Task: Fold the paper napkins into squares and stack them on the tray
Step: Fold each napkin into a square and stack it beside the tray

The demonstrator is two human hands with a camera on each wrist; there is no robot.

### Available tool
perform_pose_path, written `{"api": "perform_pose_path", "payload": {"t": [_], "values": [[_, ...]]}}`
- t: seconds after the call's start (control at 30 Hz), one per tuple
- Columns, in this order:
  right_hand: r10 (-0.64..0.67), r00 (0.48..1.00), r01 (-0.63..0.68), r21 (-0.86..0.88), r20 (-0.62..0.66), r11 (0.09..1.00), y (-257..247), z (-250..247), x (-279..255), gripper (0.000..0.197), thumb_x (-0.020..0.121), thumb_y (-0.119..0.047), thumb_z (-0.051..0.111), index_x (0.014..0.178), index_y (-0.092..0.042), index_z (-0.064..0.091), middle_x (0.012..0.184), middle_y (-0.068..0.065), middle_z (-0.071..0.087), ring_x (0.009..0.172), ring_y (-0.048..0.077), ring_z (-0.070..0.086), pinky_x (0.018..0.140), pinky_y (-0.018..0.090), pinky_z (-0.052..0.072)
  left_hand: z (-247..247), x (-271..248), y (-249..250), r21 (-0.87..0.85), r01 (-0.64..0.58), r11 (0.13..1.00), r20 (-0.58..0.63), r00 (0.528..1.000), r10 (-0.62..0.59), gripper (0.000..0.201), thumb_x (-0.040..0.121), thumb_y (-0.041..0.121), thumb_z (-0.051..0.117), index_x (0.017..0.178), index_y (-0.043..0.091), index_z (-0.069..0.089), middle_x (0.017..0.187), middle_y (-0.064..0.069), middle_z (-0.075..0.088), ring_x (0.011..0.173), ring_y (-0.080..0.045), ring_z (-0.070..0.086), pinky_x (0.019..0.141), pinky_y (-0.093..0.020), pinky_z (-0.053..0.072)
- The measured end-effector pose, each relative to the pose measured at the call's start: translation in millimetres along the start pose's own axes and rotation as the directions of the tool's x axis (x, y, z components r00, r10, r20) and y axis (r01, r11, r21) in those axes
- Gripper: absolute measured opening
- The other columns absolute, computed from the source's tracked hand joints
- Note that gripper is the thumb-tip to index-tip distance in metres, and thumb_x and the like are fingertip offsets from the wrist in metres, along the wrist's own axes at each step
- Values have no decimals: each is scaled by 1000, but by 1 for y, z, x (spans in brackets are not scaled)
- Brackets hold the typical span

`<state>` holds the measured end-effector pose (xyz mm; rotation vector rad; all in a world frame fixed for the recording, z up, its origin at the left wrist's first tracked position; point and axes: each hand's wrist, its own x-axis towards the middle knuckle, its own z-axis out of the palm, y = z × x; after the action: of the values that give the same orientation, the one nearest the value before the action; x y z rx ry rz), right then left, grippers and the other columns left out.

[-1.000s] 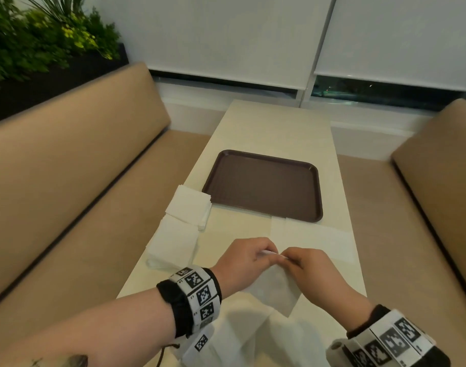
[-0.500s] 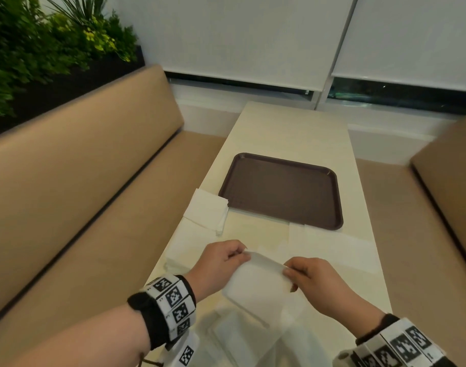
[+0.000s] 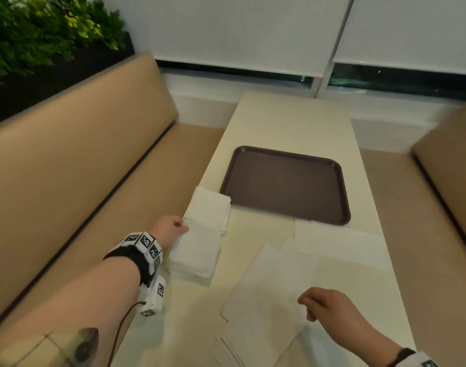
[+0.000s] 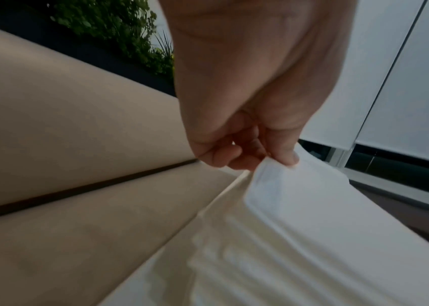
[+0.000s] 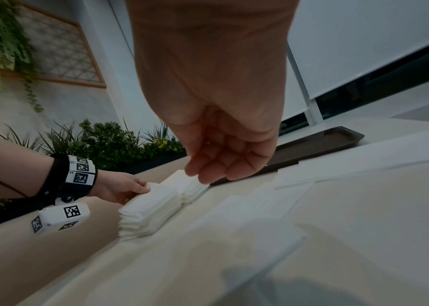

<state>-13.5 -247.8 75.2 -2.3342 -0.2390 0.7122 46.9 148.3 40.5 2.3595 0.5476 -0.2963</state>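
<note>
**Left hand sets a folded napkin on the near stack**

The left hand (image 3: 168, 229) reaches out to the left edge of the cream tabletop (image 3: 292, 120), forearm stretched forward from the near left. Its thumb and curled fingers pinch the far left corner of a white folded square paper napkin (image 3: 197, 247), which lies on top of the near stack of folded white napkins (image 3: 192, 268). The left wrist view shows the thumb (image 4: 284, 153) pressed on top of the lifted corner, the other fingers tucked beneath.

A second stack of folded white napkins (image 3: 210, 205) sits just beyond, touching the near left corner of the dark brown rectangular plastic tray (image 3: 284, 184), which lies in the middle of the tabletop.

The right hand (image 3: 329, 308) hovers at the near right above the flat unfolded white napkins (image 3: 263, 300), palm down, fingers loosely curled and holding nothing. More unfolded sheets (image 3: 340, 242) lie just near of the tray's right side.
</note>
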Motion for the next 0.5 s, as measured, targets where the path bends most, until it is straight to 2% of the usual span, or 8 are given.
{"api": "perform_pose_path", "payload": {"t": [0.13, 0.23, 0.27, 0.33, 0.37, 0.43, 0.5], "values": [[13, 1000, -12, -18, 9, 1000, 4, 3, 5, 26, 96, -18, 51, 78, -32, 64, 68, -1, 67, 70, -3, 60, 65, 10, 43, 20, 6, -7, 20, 99, 995, -109, 989, -96, 21, 89, 23, 63, 78, 10, 51, 73, -5, 50, 66, -20, 45, 56, -26, 32], [36, 999, -35, -13, 4, 999, 7, 3, 10, 26, 96, -21, 51, 78, -32, 65, 68, -3, 67, 69, 1, 61, 64, 12, 44, 25, 5, -7, -19, 127, 992, -182, 975, -129, 18, 86, 23, 66, 86, 11, 53, 82, -4, 54, 74, -22, 50, 65, -29, 37], [44, 999, -44, -15, -1, 999, 7, 3, 11, 25, 96, -22, 51, 79, -32, 65, 69, -3, 67, 67, 2, 61, 64, 13, 44, 27, 4, -6, -29, 108, 994, -225, 968, -112, 18, 85, 21, 67, 86, 11, 52, 85, -4, 54, 75, -22, 50, 66, -29, 36], [58, 998, -58, -10, -3, 998, 7, 3, 14, 22, 96, -23, 51, 81, -31, 66, 72, -4, 68, 68, 2, 62, 64, 13, 45, 31, 0, -4, 22, 11, 1000, -297, 955, -4, 12, 84, 11, 63, 85, 11, 51, 88, -5, 52, 75, -24, 50, 66, -30, 34], [60, 998, -60, -19, -3, 998, 8, 3, 16, 22, 96, -23, 51, 82, -31, 65, 74, -5, 68, 70, 2, 62, 64, 13, 45, 34, -2, -3, 87, -49, 995, -293, 953, 73, 6, 85, 6, 58, 84, 9, 53, 88, -6, 52, 76, -25, 50, 65, -30, 34], [50, 999, -52, -88, -18, 995, 14, 8, 21, 18, 95, -22, 52, 84, -31, 62, 82, -10, 66, 78, 3, 62, 66, 10, 43, 40, -4, -5, 204, -162, 966, -241, 948, 210, 12, 87, 0, 49, 87, 4, 60, 91, -10, 56, 78, -26, 50, 67, -30, 35], [56, 997, -67, -205, -59, 976, 23, 14, 28, 8, 94, -28, 54, 98, -31, 60, 99, -10, 60, 92, 7, 58, 74, 11, 40, 47, -4, -8, 251, -190, 949, -187, 952, 240, 17, 90, 3, 47, 90, 1, 65, 95, -10, 58, 85, -28, 53, 71, -30, 37]]}}
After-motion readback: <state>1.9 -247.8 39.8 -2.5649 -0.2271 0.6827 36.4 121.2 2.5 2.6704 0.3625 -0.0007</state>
